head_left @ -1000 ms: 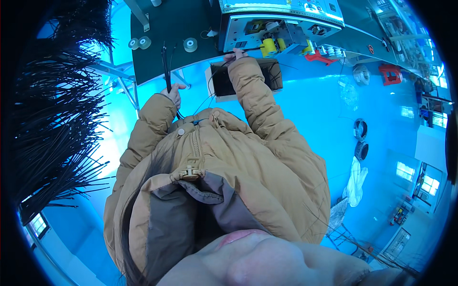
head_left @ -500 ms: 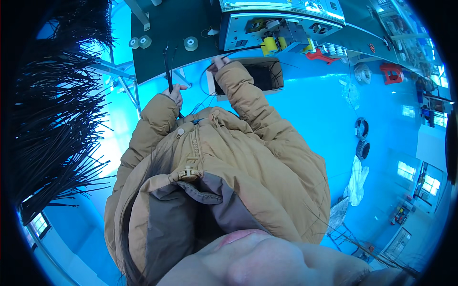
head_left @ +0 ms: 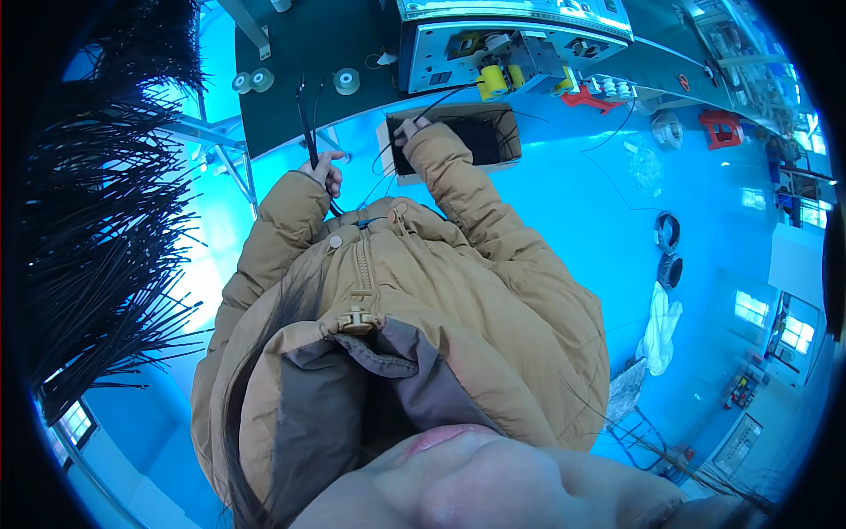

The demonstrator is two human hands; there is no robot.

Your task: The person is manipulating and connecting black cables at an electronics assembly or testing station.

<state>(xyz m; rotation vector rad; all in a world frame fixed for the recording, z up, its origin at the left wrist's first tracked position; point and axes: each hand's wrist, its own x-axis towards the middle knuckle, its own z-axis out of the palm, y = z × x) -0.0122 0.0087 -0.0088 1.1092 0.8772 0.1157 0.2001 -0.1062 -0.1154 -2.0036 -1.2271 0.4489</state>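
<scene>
Black wires [head_left: 306,123] (dark green table [head_left: 291,62])

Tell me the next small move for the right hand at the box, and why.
Probably lift the right hand out of the box with a wire. It reaches into the box, while the left hand holds a bundle of black wires upright at the bench edge.

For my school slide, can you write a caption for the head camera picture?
Left hand holds a bundle of black wires while right hand reaches into a cardboard box.
</scene>
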